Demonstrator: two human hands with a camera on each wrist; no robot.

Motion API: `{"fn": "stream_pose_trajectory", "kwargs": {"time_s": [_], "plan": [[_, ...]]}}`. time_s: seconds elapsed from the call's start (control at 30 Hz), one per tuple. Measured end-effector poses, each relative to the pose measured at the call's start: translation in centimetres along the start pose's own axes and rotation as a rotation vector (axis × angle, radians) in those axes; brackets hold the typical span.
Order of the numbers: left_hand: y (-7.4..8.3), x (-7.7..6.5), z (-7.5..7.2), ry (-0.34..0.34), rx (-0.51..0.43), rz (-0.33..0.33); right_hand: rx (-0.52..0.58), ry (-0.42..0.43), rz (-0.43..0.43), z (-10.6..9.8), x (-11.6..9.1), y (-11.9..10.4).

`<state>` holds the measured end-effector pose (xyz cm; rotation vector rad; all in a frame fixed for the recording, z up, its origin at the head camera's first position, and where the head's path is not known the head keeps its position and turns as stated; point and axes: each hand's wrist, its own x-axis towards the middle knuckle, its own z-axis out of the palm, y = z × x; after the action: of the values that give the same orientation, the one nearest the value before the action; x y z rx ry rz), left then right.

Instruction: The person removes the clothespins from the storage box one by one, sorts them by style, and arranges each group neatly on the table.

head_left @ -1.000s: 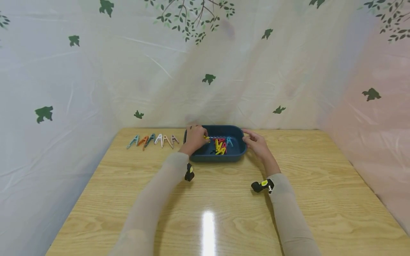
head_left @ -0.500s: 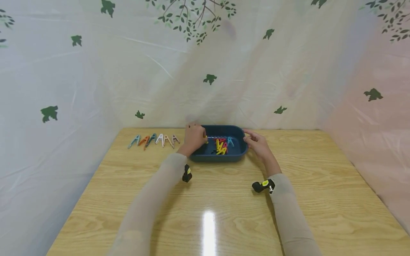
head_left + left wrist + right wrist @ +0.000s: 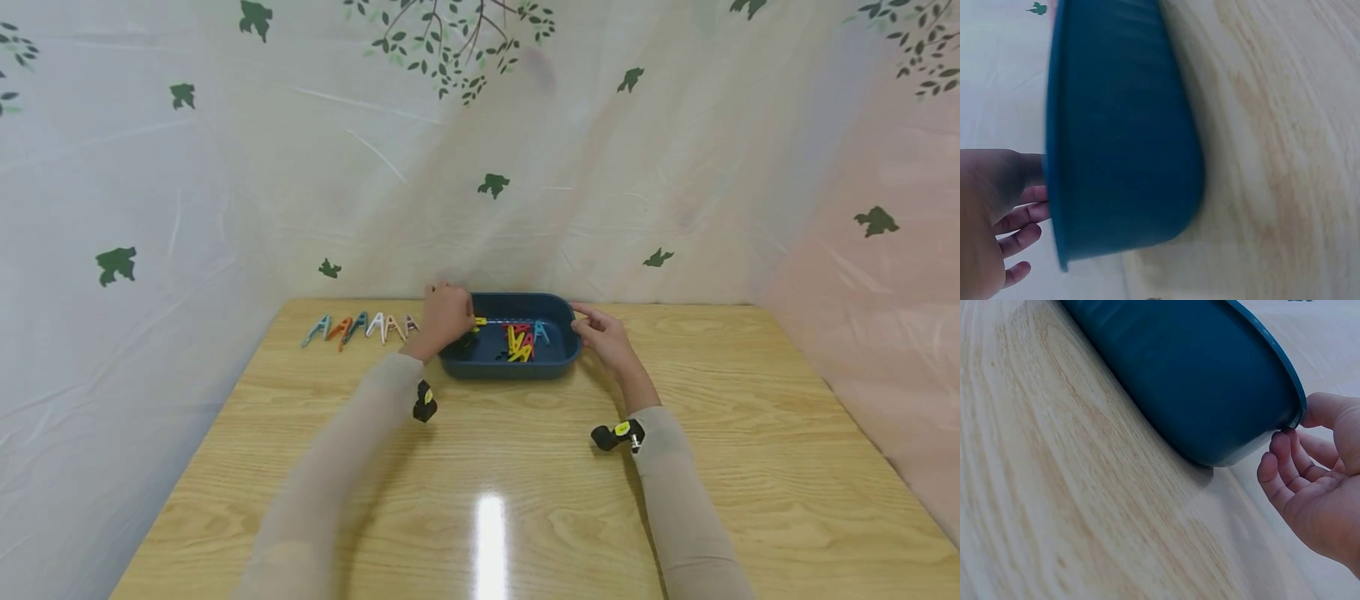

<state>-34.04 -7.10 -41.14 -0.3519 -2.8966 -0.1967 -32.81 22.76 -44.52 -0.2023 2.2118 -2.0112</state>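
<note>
A dark blue plastic basin [image 3: 508,369] stands at the back of the table. Over its left end, my left hand [image 3: 444,317] pinches a yellow clothespin [image 3: 480,321]; the fingertips are mostly hidden in the head view. In the left wrist view the basin wall [image 3: 1122,137] hides the tips of that hand's fingers. My right hand [image 3: 606,337] grips the basin's right rim between thumb and fingers, as the right wrist view also shows. Inside the basin lie yellow clothespins [image 3: 521,354], red clothespins [image 3: 517,328] and a light blue clothespin [image 3: 541,332].
Left of the basin, several clothespins stand in a row on the wooden table [image 3: 525,467]: a light blue one [image 3: 318,330], an orange one [image 3: 341,332], a dark teal one, a white one and others. A patterned curtain [image 3: 405,225] hangs right behind the table's back edge.
My left hand has moved left and slightly up, toward the basin's left rim, with the yellow clothespin. My right hand has stayed at the right rim.
</note>
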Motion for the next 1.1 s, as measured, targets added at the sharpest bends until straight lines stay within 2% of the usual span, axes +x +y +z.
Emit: {"fn": "stream_pose_trajectory", "kwargs": {"time_s": [0.17, 0.4, 0.6, 0.77, 0.93, 1.1], "plan": [[-0.8, -0.2, -1.1, 0.001, -0.081, -0.008, 0.025, 0.011, -0.014, -0.2, 0.9, 1.2], [-2.2, -0.9, -2.3, 0.052, -0.2, 0.014, 0.005, 0.023, -0.033, -0.3, 1.5, 2.3], [-3.9, -2.1, -2.7, 0.132, -0.327, 0.027, 0.035, 0.0, -0.019, -0.1, 0.8, 1.1], [-5.4, -3.3, -2.8, 0.179, -0.488, -0.012, 0.015, -0.01, -0.01, 0.1, 0.0, 0.0], [-6.6, -4.5, -3.1, 0.25, -0.636, -0.06, 0.028, -0.002, -0.01, -0.1, 0.5, 0.9], [-7.7, -5.6, -3.3, 0.352, -0.654, -0.066, 0.002, 0.016, -0.027, -0.3, 1.1, 2.1]]}}
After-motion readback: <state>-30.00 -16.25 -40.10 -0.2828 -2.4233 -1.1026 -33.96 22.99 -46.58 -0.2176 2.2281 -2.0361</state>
